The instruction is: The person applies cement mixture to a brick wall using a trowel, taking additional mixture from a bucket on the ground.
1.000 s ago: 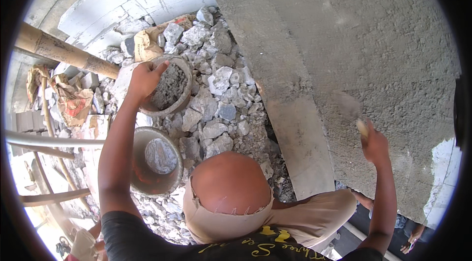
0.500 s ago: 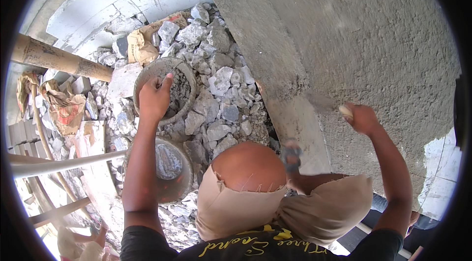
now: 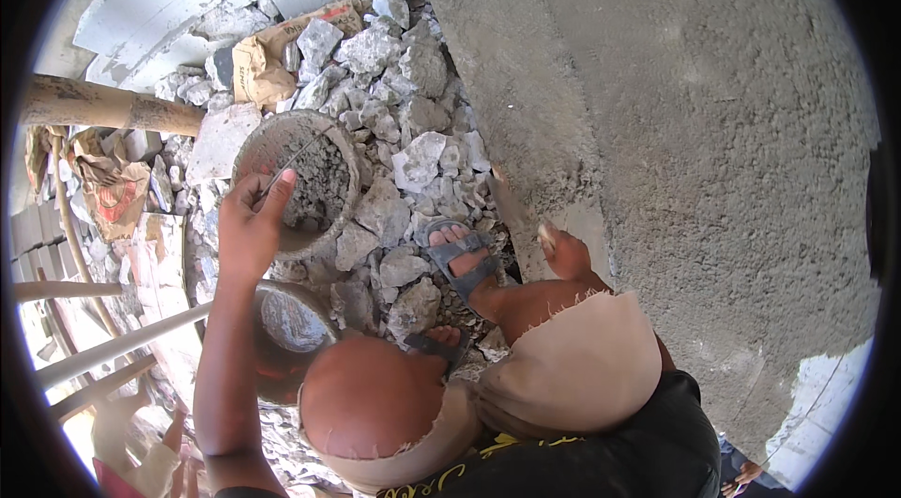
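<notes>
Off on the left, a thick bamboo pole (image 3: 117, 104) points in toward the bucket (image 3: 272, 125); I'd keep that forearm clear of it. The left hand (image 3: 250, 228) is at the bucket's near side, fingers curled and thumb pressed down on what looks like its thin wire handle (image 3: 305, 153). That closed grip makes sense to me, because the bucket sits on broken rubble (image 3: 419, 160) and could rock; a light, steady hold would serve better than a hard pull. Grey, crumbly mortar (image 3: 317, 190) lies inside. A second bucket (image 3: 280, 365) stands just below, partly behind the forearm, so I'd avoid knocking the two together.

Further across, a sandalled foot (image 3: 462, 259) is planted among the stones, close to the board (image 3: 586, 218); sound footing matters here. The right hand (image 3: 569, 256) is over the board, fingers wrapped round something with a pale end (image 3: 545, 234), probably a tool's handle. I can't make out a blade. Loose mortar (image 3: 561, 168) lies just beyond it on the board. I'd work it with low, flat strokes toward the grey-coated wall (image 3: 732, 122) at far right, away from the rubble-side edge, where crumbs would be lost.
</notes>
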### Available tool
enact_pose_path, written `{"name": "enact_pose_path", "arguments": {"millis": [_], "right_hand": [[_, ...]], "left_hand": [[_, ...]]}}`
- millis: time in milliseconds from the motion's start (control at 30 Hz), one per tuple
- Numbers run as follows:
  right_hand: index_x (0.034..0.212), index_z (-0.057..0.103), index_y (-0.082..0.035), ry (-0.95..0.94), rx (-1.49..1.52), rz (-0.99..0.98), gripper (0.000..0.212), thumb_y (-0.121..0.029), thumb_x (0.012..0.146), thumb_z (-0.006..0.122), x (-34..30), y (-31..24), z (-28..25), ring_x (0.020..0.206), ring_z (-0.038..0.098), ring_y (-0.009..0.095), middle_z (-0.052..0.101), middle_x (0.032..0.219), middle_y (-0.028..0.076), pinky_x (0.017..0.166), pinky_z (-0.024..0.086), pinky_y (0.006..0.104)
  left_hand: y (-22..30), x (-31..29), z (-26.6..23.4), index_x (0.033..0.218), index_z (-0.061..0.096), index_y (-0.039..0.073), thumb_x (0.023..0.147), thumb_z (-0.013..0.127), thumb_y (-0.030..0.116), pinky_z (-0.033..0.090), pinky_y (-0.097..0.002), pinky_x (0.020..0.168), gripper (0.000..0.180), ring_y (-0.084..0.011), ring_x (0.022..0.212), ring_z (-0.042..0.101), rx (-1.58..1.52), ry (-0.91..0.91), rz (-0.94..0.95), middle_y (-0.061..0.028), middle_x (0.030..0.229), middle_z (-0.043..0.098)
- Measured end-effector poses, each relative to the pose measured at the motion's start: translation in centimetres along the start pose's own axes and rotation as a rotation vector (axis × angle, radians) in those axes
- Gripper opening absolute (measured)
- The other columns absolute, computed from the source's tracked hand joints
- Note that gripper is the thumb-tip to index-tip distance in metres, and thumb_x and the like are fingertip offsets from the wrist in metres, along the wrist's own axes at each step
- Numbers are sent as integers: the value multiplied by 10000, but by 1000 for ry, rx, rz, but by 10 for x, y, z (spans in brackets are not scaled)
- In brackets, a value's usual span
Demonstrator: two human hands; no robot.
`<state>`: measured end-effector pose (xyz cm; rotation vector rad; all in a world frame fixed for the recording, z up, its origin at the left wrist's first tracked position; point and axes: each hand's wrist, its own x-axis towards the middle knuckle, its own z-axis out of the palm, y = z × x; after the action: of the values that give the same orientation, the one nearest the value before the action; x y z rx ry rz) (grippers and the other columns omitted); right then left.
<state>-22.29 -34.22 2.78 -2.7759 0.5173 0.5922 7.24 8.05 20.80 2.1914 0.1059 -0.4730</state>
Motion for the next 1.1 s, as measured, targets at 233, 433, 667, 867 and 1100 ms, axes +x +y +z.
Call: {"name": "enact_pose_path", "arguments": {"millis": [233, 433, 667, 867, 1100], "right_hand": [[1261, 553, -123, 21, 34, 128, 409, -287, 887, 580, 110, -33, -30, 869, 636, 385, 661, 953, 207, 749, 505, 467], [1278, 534, -173, 209, -11, 167, 417, -361, 905, 537, 146, -42, -19, 841, 646, 369, 659, 905, 177, 725, 504, 476], [1261, 551, -186, 202, 187, 448, 403, -370, 903, 542, 176, -64, -37, 912, 643, 378, 662, 994, 196, 771, 501, 485], [1192, 599, -142, 491, 276, 447, 352, -328, 895, 565, 177, -16, -19, 879, 658, 367, 684, 911, 184, 750, 507, 463], [1160, 640, -131, 406, 693, 305, 352, -346, 882, 610, 116, 5, -18, 832, 674, 327, 686, 899, 185, 739, 519, 396]], "left_hand": [[21, 0, 20, 683, 543, 30, 885, 659, 327, 304, -220, 491, 378, -40, 549, 388, -40, -41, -51, 33, 578, 466], [42, 13, 11, 694, 557, 20, 873, 667, 344, 339, -237, 494, 386, -51, 538, 421, 44, -90, -109, 13, 578, 488], [93, -6, 15, 729, 587, 28, 920, 596, 356, 334, -237, 546, 380, -47, 586, 433, 148, -289, -91, 28, 624, 516], [106, -49, -1, 783, 585, 13, 914, 629, 321, 405, -209, 563, 337, -61, 609, 549, -19, -267, -21, -31, 682, 623], [75, -59, 7, 833, 579, 21, 910, 639, 286, 339, -200, 530, 283, -22, 586, 438, -78, -330, -85, 40, 647, 535]]}}
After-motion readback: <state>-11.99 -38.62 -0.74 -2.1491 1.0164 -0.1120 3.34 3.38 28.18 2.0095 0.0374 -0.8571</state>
